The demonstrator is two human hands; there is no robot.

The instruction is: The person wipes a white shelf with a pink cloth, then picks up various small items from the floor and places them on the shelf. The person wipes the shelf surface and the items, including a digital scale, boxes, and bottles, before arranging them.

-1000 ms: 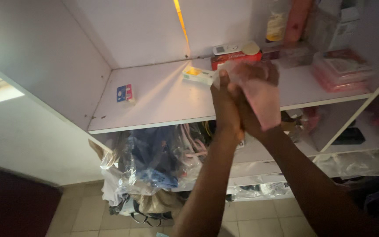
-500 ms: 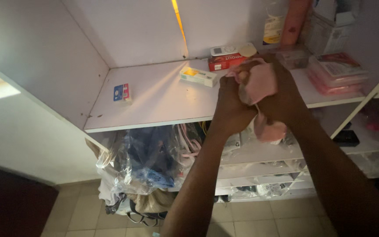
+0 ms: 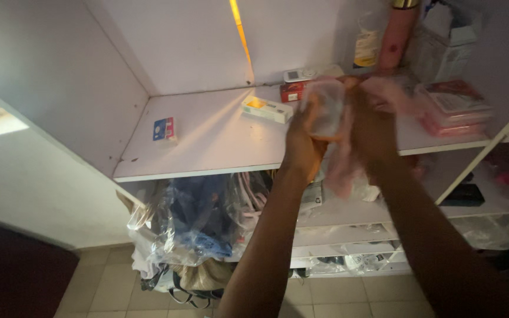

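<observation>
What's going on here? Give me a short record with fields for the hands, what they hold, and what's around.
left hand: left hand grips a clear plastic container
right hand: right hand holds a pink cloth, blurred
shelf: white shelf behind them
on shelf: small blue-red card pack, yellow-white box, red box
below: clear bag of clothes

Your left hand (image 3: 303, 147) grips a small clear plastic container (image 3: 325, 109), held up before the white wooden shelf (image 3: 207, 141). Your right hand (image 3: 375, 132) is wrapped in a pale pink cloth (image 3: 340, 171) (blurred, so its edges are hard to make out) just beside the container. A yellow-and-white flat carton (image 3: 267, 109) lies on the shelf near your left hand.
</observation>
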